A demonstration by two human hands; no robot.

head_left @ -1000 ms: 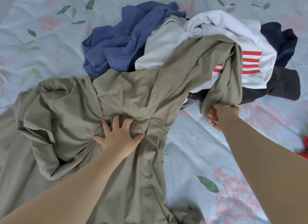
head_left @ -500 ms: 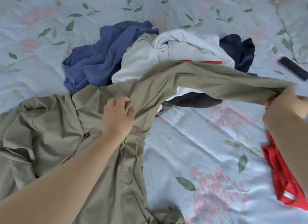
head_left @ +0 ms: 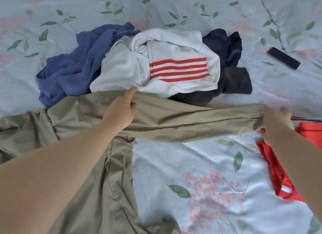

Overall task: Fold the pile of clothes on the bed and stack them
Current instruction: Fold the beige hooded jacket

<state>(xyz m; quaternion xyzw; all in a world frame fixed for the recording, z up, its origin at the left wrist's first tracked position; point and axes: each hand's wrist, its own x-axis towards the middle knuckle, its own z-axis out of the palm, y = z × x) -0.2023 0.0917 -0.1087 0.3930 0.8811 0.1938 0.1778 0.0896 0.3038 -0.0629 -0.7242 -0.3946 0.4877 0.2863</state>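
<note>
Khaki jacket [head_left: 78,115] lies on the bed [head_left: 174,160] before the pile [head_left: 125,68], its sleeve [head_left: 191,124] taut between the left hand [head_left: 122,111], fingers pinching the shoulder, and the right hand [head_left: 273,125], gripping the cuff. The cloth looks thin, light and limp, and is probably best held at seams and cuff.

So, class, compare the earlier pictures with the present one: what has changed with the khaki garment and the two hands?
The right hand drew the khaki sleeve off the pile, rightward until straight. The left hand stopped pressing the garment's body and now grips the sleeve's shoulder end. The pile stayed put.
</note>
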